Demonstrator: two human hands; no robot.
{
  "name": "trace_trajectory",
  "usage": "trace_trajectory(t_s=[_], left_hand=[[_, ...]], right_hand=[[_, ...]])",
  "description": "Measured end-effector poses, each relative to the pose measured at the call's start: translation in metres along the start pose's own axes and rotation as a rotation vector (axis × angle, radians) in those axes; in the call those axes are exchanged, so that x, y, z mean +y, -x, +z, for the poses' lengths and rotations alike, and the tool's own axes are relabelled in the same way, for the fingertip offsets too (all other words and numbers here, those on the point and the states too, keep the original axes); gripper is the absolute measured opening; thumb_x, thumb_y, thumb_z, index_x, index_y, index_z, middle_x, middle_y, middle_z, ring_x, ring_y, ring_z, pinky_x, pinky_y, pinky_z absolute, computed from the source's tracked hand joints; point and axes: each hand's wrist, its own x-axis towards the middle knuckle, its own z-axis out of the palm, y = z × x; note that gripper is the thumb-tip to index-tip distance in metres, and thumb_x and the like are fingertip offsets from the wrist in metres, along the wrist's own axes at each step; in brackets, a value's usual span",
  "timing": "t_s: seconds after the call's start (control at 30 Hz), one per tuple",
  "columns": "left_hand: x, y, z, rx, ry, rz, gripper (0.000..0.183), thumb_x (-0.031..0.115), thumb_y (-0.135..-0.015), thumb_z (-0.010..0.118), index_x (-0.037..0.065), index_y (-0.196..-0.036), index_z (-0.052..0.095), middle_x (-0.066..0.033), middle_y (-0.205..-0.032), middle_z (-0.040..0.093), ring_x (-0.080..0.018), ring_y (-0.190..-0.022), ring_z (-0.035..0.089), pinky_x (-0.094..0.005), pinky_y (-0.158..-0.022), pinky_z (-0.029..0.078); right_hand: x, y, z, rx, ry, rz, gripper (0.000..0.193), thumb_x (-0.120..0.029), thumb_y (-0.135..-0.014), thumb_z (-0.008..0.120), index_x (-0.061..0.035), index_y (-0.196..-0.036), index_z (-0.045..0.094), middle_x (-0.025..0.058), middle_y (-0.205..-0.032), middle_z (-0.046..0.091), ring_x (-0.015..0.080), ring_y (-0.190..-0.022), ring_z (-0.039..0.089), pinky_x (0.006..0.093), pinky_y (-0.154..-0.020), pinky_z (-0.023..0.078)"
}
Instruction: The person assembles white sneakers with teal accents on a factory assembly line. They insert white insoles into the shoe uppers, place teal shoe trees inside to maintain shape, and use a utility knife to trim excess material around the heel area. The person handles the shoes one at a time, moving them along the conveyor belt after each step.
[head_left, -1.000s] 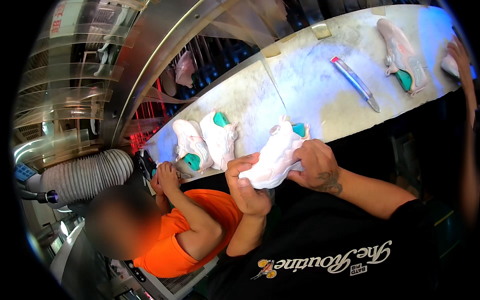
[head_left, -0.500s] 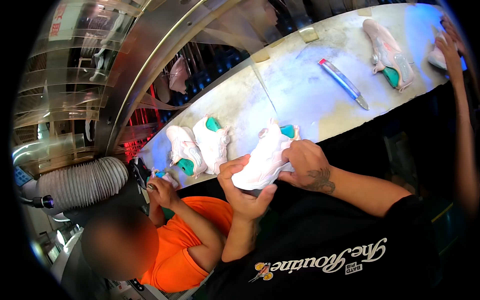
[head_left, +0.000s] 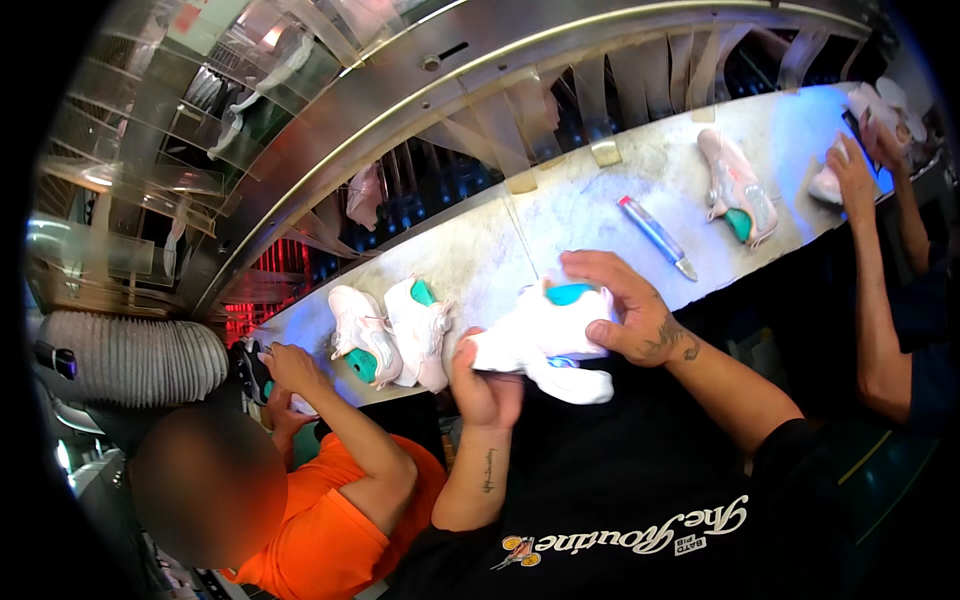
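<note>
Between my hands, over the near edge of the work table, is a white and pale pink sneaker [head_left: 525, 325] with a teal lining at its opening. My left hand [head_left: 487, 395] closes on the toe end. At the heel end, my right hand [head_left: 635, 315] grips with the thumb in front and the fingers behind. A white, rounded, sole-like piece [head_left: 572, 383] juts out under the shoe at an angle, with a purple-blue gap between them. Whether that piece is joined to the shoe, I cannot tell. Glare washes out the shoe's surface.
On the table [head_left: 560, 215], two matching sneakers [head_left: 420, 335] stand left, another sneaker [head_left: 740, 190] right. Between lies a slim blue-silver tool [head_left: 657, 237] with a red end. An orange-shirted person [head_left: 345, 500] works at left; another person's hands [head_left: 860, 175] work at right. Clear strips [head_left: 510, 110] hang behind.
The shoe has turned in my hands, and the white sole-like piece now shows below it. My right hand has shifted from a bunched hold to a wider grip on the heel. The view has shifted.
</note>
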Motion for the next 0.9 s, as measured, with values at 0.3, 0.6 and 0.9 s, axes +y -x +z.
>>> trace_trajectory(t_s=[0.3,0.6,0.9], left_hand=[[-0.002,0.021,0.070,-0.576,-1.236,0.979,0.037,0.023,-0.095,0.085,0.003,-0.118,0.065,-0.0130,-0.120,0.063,-0.0335,-0.114,0.061,-0.0458,-0.103,0.053],[-0.004,0.026,0.032,-0.586,-1.532,1.230,0.039,0.015,-0.078,0.095,0.008,-0.092,0.059,-0.0132,-0.114,0.066,-0.0363,-0.104,0.065,-0.0503,-0.093,0.054],[0.006,0.035,0.047,-0.720,-1.676,1.116,0.040,0.010,-0.084,0.092,0.001,-0.093,0.054,-0.0274,-0.134,0.071,-0.0468,-0.111,0.071,-0.0601,-0.105,0.056]], right_hand=[[-0.032,-0.069,0.006,-0.202,0.224,0.198,0.023,-0.024,-0.099,0.065,-0.0032,-0.097,0.075,0.0110,-0.092,0.076,0.0272,-0.088,0.074,0.0395,-0.083,0.058],[-0.001,-0.107,0.011,-0.241,0.074,0.497,0.023,-0.025,-0.097,0.068,-0.0034,-0.095,0.076,0.0055,-0.094,0.078,0.0143,-0.090,0.071,0.0313,-0.089,0.056],[-0.017,-0.104,0.030,-0.260,0.131,0.447,0.031,-0.032,-0.093,0.069,-0.0024,-0.098,0.076,0.0176,-0.091,0.078,0.0296,-0.088,0.075,0.0417,-0.085,0.059]])
